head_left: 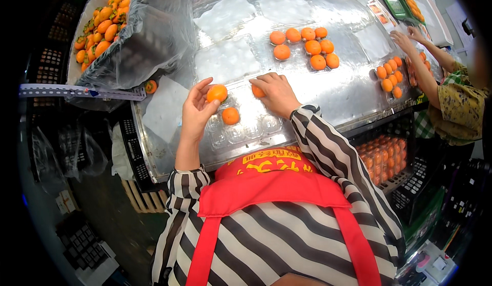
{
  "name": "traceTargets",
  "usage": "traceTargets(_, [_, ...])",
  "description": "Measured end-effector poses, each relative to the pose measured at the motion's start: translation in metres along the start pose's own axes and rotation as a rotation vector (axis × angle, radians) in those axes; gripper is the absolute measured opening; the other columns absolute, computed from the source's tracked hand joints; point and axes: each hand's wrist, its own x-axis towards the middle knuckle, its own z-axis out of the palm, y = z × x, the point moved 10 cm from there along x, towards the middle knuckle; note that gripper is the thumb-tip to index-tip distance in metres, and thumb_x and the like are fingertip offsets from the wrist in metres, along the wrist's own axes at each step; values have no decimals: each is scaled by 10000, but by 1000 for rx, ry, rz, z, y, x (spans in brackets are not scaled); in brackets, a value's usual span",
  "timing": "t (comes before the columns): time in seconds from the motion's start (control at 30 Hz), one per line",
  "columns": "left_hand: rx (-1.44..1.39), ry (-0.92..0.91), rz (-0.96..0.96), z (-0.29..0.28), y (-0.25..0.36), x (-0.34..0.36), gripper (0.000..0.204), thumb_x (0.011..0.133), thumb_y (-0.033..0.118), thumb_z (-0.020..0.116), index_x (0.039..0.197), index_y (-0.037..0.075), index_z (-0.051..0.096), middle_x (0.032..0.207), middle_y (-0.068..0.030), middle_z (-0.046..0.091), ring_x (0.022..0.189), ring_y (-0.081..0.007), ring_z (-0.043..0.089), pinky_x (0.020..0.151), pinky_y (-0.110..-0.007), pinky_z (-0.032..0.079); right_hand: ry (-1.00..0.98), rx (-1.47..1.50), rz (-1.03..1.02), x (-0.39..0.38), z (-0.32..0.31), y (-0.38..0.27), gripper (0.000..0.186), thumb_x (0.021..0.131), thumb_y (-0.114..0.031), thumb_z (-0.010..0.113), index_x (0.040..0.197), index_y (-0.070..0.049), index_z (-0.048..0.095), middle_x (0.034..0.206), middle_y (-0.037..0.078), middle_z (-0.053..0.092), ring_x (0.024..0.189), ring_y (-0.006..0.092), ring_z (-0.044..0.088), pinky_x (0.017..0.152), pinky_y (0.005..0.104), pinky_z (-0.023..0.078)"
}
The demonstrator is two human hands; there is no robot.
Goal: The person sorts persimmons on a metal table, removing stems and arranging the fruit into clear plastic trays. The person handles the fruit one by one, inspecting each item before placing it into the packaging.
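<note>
An orange persimmon [217, 93] rests against the fingers and thumb of my left hand [196, 109], above the left side of a transparent plastic tray [250, 128]. My right hand [279, 95] curls over another persimmon [258, 92] at the tray's far side, hiding much of it. Between and below my hands, a single persimmon [231, 115] sits in one of the tray's round hollows. The tray lies on a shiny metal table [338, 113] right in front of my red apron [271, 188].
A plastic-lined crate [163, 35] heaped with persimmons stands at the far left; one loose persimmon [150, 87] lies beside it. Further trays hold persimmons [312, 47] and white padding sheets [227, 60]. At the right, a co-worker's hands [407, 41] reach over the table.
</note>
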Motion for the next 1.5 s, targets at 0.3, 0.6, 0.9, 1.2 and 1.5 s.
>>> traceTargets(0.3, [4,-3,6,3,-18,10,561,797,-17,673,1326,1,486,1186,-99,555,1104,-175,568,956,-310,478,-79,759,455,4,-14,37,471,790,-102,702,1251,-122,609,1183,93,589,1110,206,554,940,363,434])
traceTargets(0.6, [676,-99,190,50,-39,25,608,732,-32,647,1312,105,528,1198,-127,523,1131,-279,559,952,-354,481,134,2194,617,-26,-18,20,537,986,-360,534,1342,20,403,1271,224,502,1155,323,570,972,392,520])
traceTargets(0.9, [897,-155,242,63,-49,28,637,720,-32,701,1311,116,517,1273,-127,542,1197,-324,527,1002,-378,431,185,2240,606,-32,-25,14,616,977,-521,466,1293,8,446,1159,191,576,1023,254,638,865,360,557])
traceTargets(1.2, [1087,-134,335,62,-51,23,614,756,26,713,1328,123,511,1323,-124,546,1283,-329,467,1110,-535,277,165,2308,580,-32,-26,9,639,971,-577,424,1236,-2,509,1094,175,631,950,230,651,824,340,551])
traceTargets(1.5, [347,-115,189,81,5,22,216,831,100,716,1027,21,671,888,-59,680,874,-172,663,797,-275,505,127,2222,546,-35,-27,1,578,994,-524,418,1284,-28,483,1151,170,617,1006,225,623,870,358,512])
